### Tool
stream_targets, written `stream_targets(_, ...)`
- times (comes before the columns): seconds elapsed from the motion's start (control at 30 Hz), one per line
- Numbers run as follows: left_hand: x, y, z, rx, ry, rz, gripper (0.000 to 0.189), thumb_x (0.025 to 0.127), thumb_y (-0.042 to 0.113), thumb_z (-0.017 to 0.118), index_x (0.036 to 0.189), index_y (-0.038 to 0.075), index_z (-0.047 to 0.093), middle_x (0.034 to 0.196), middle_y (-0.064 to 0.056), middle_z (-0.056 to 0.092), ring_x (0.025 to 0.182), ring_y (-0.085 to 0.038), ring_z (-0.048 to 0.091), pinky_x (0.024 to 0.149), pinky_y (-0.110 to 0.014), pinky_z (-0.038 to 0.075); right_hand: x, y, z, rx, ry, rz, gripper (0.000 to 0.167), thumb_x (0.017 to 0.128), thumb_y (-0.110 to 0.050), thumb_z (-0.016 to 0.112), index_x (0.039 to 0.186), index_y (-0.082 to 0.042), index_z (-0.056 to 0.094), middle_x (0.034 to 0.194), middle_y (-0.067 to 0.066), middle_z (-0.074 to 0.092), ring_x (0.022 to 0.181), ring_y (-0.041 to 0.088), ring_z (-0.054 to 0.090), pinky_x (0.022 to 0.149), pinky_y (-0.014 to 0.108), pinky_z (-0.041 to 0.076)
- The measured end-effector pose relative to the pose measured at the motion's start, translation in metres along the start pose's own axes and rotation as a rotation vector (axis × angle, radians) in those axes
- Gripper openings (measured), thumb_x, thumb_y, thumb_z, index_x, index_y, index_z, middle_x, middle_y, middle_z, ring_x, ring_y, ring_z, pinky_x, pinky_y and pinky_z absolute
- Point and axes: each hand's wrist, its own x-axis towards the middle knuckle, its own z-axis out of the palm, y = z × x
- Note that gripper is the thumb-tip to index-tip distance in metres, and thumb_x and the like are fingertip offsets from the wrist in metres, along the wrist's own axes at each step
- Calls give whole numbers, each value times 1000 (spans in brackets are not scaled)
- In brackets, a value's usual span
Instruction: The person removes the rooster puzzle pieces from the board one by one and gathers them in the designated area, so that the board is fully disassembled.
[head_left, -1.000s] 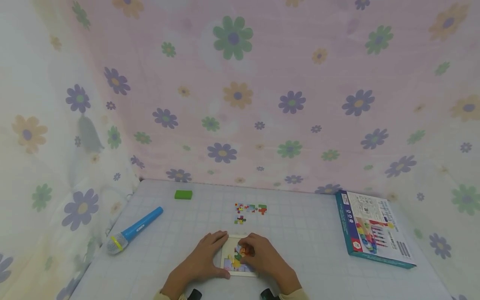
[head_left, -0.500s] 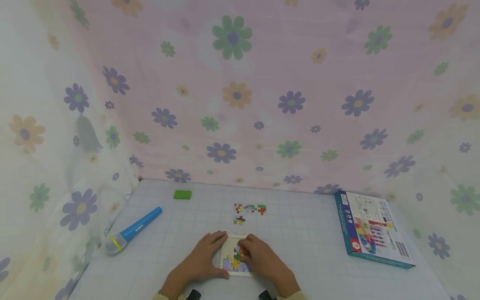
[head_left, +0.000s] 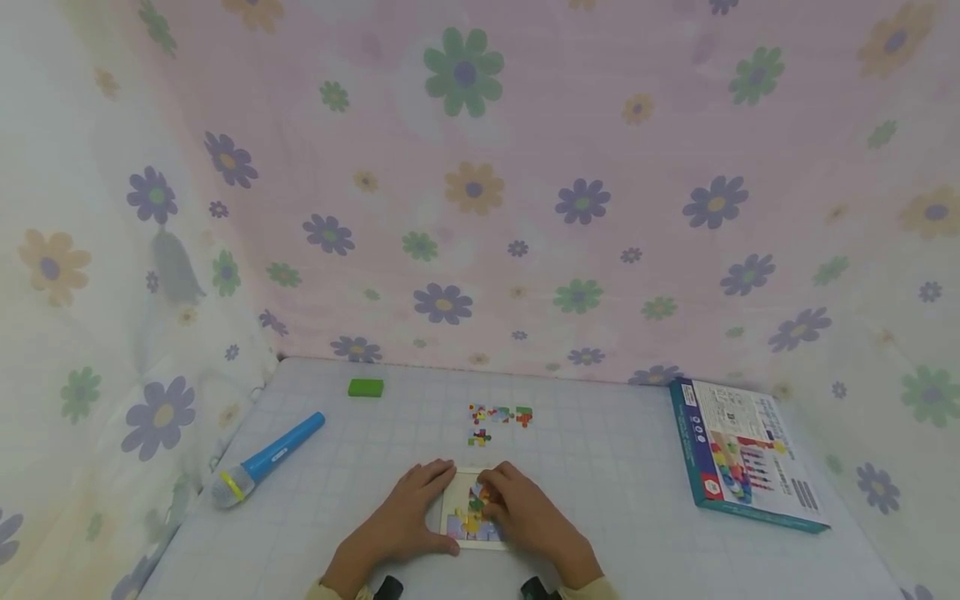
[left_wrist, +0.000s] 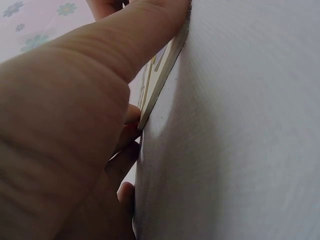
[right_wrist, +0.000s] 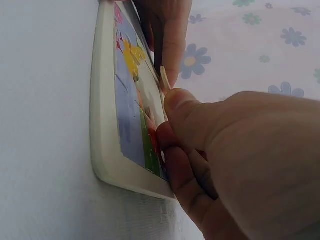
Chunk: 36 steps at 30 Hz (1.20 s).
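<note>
A small white-framed jigsaw board [head_left: 457, 493] lies on the table before me, partly filled with lilac, yellow and green pieces. My left hand [head_left: 408, 515] holds it along the left side, thumb at the near edge and fingers at the far left corner. In the left wrist view the thumb crosses over the frame's edge [left_wrist: 159, 85]. Over the board's right half, my right hand [head_left: 528, 518] pinches a puzzle piece [right_wrist: 165, 79] between thumb and fingers. The right wrist view shows this piece edge-on, tilted up from the board; its printed face is mostly hidden.
Several loose puzzle pieces [head_left: 500, 414] lie beyond the board, with a single piece [head_left: 479, 437] just nearer. A blue toy microphone [head_left: 270, 458] and a green block [head_left: 366, 388] are on the left. A boxed set [head_left: 750, 454] lies at the right. Flowered cloth hangs behind.
My right fingers have shifted slightly over the board with the piece between them, and its orange part shows less now. The left hand keeps its place on the frame.
</note>
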Motion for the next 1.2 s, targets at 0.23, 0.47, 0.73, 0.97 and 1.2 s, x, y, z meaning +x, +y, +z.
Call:
stream_targets(0.23,3,-1,1,15,1,-9,112,70,72,78,159,18,37,165,0,35,154,-28,31,131,-53,20,3,8,-3,79,0,-15,34,99,-21,67,131,-11,62,112,-6,57,89,-1,52,78,21,53)
stream_targets(0.47,1,1,0,11,-7,-36,113,69,72,79,159,20,37,165,1,34,155,-27,30,131,-52,21,10,17,-5,131,35,-21,32,100,-18,65,131,-9,61,114,-3,58,91,1,57,77,22,55)
stream_targets(0.73,3,0,3,-1,-4,-33,112,69,72,79,159,21,37,166,2,34,155,-27,29,132,-52,20,22,37,-13,85,128,-7,33,100,-16,65,131,-6,59,115,2,59,92,10,61,78,28,57)
stream_targets(0.97,3,-1,5,1,-4,-36,113,69,71,80,159,21,36,166,1,34,156,-27,28,132,-51,19,37,53,-21,28,177,-4,32,100,-13,65,131,-5,59,115,3,59,93,13,57,81,35,55)
stream_targets(1.2,2,-3,4,14,4,-23,112,69,72,79,160,22,36,166,3,33,156,-27,28,132,-51,20,51,58,-22,-7,203,-2,31,99,-10,65,129,-4,60,118,9,58,95,17,59,84,41,56)
